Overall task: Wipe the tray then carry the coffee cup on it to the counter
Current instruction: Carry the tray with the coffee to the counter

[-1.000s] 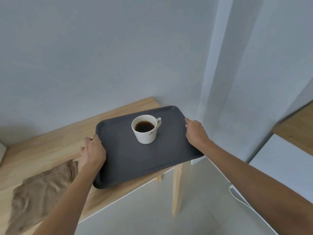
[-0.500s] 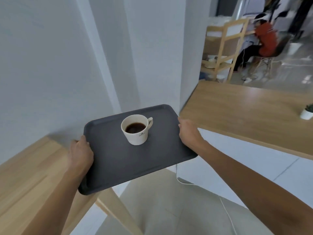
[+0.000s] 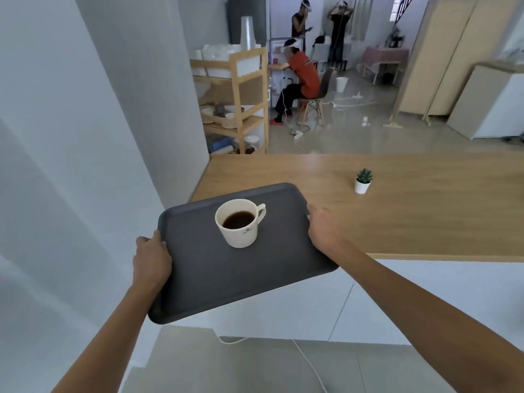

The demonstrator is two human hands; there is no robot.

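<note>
A dark grey tray (image 3: 215, 276) is held in the air in front of me, roughly level. My left hand (image 3: 151, 258) grips its left edge and my right hand (image 3: 321, 226) grips its right edge. A white coffee cup (image 3: 239, 224) with dark coffee stands upright on the far half of the tray, handle pointing right. The wooden counter (image 3: 411, 211) lies just beyond the tray; the tray's far right corner overlaps its near left corner in view.
A small potted plant (image 3: 362, 181) stands on the counter. A white wall (image 3: 85, 137) is close on the left. A white cable (image 3: 309, 364) trails on the floor below. Beyond the counter are a wooden shelf (image 3: 235, 103), a seated person (image 3: 300, 78) and two standing people.
I have lifted the tray off the wooden side table and turned right with it; the table and brown cloth have left the view, and the counter is now straight ahead.
</note>
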